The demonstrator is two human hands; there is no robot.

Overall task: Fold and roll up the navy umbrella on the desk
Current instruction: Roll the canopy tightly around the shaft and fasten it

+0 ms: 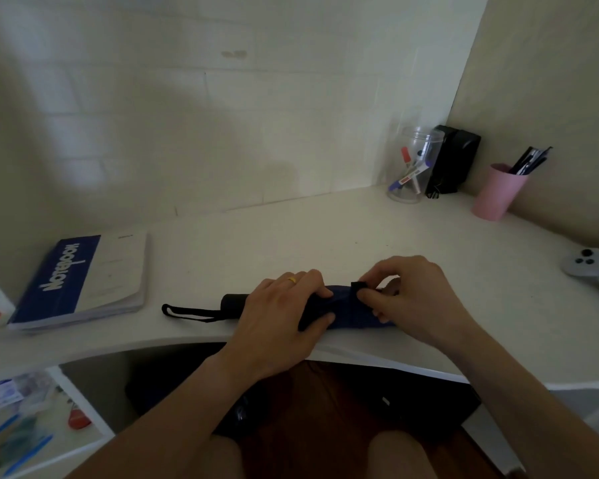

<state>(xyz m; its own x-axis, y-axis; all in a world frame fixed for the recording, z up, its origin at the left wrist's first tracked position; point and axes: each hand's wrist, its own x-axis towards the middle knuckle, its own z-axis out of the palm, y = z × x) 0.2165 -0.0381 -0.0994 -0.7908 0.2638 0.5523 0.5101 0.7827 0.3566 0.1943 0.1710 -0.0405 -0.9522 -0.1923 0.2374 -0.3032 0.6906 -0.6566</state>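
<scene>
The navy umbrella [343, 307] lies rolled up along the front edge of the white desk [325, 229]. Its black handle [234, 301] points left, and a black wrist loop [187, 313] trails from it. My left hand [284, 305] grips the roll near the handle, fingers over the top and thumb at the front. My right hand [412, 295] pinches the dark closing strap [357, 288] that wraps around the middle of the roll. The umbrella's right end is hidden under my right hand.
A blue and white notebook [83, 281] lies at the left. At the back right stand a clear jar of markers [412, 167], a black box [453, 160] and a pink cup of pens [497, 191]. A grey controller [592, 264] sits at the right edge.
</scene>
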